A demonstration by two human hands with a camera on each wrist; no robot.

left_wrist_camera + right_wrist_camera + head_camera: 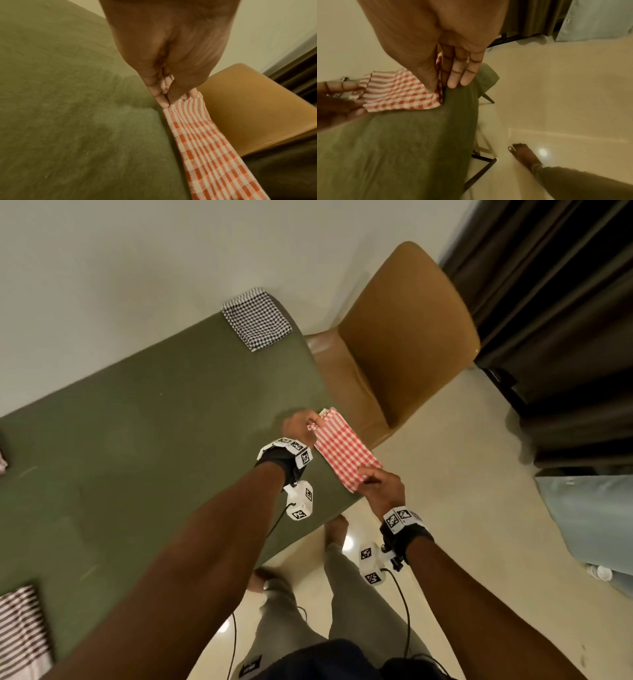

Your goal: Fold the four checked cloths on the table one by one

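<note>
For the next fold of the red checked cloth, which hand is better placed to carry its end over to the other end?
Probably the left hand: it pinches the far end of the red checked cloth above the table, free to swing toward the right hand, which holds the near end at the table edge.

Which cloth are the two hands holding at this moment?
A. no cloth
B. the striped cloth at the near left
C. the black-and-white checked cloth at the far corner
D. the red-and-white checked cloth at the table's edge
D: the left hand pinches one end of the red-and-white checked cloth and the right hand pinches the other, over the table edge.
</note>
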